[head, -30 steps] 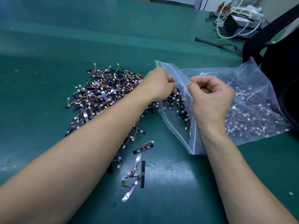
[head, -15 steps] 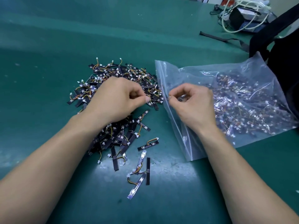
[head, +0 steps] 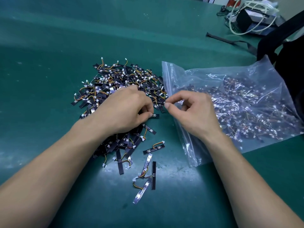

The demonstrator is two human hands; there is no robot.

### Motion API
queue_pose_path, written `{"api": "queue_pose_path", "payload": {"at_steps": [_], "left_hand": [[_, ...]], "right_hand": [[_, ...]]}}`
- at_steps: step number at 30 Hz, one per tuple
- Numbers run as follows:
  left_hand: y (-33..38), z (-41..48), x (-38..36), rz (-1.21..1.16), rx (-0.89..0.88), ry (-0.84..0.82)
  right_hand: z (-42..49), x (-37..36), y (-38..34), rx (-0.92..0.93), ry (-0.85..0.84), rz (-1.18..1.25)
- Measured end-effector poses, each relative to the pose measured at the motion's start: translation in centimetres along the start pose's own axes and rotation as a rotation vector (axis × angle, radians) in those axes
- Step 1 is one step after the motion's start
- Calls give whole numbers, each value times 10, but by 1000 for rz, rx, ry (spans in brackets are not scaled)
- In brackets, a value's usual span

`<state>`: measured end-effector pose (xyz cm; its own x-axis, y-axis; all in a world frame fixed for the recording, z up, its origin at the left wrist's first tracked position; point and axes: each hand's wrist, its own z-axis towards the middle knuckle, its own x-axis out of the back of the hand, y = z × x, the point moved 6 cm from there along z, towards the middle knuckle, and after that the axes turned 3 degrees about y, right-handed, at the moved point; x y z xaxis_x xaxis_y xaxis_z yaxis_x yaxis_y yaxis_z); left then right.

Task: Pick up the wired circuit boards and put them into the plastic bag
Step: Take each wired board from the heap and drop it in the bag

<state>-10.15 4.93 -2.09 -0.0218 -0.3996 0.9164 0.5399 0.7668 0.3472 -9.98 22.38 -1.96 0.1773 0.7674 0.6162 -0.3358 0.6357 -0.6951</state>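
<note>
Table: a green mat [head: 49, 46] covers the whole work surface, with a bright patch of glare at the near centre.
Wired circuit boards: a dense pile [head: 118, 79] of short black strips with orange and yellow wires and white plugs lies left of centre, its right edge just beside the bag.
Left hand: the left hand [head: 125, 111] rests knuckles-up on the near right part of the pile, fingers curled under, thumb and fingertip closed tight on one strip.
Held board: the held board [head: 156, 116] sticks out to the right from under the left thumb, low over the mat, between the pile and the bag.
Right hand: the right hand [head: 195, 112] sits over the bag's left edge, forefinger and thumb pinching narrowly at the clear film there, the other fingers loosely curled.
Plastic bag: the plastic bag [head: 194, 74] lies flat right of centre, zip strip facing left toward the pile; many boards show through it, heaped toward its right side. Whether the mouth gapes cannot be told.
Stray boards: one lone board [head: 153, 148] lies near of the pile; a small tangle [head: 144, 178] of a few more lies nearer still.
Far right: a black backpack [head: 292, 66] touches the bag's far corner; beyond it lie a dark strap [head: 230, 41] and a dark box [head: 246, 20] wrapped in white cable.
</note>
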Motion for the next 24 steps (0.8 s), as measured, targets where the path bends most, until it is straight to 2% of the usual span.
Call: {"api": "queue_pose_path", "payload": {"at_steps": [3,6,16,24], "left_hand": [[4,0,8,-48,-63,113],[11,-1,16,-93,-122,215],[12,-4,21,-69,-170,279],[7,-3,22,-44,-182,341]], "right_hand": [[-2,-6,-7,58,-93,10],[-3,-7,-10,89,-114,69],[0,-4,-4,24,-50,187],[1,-3,0,-29,-57,160]]}}
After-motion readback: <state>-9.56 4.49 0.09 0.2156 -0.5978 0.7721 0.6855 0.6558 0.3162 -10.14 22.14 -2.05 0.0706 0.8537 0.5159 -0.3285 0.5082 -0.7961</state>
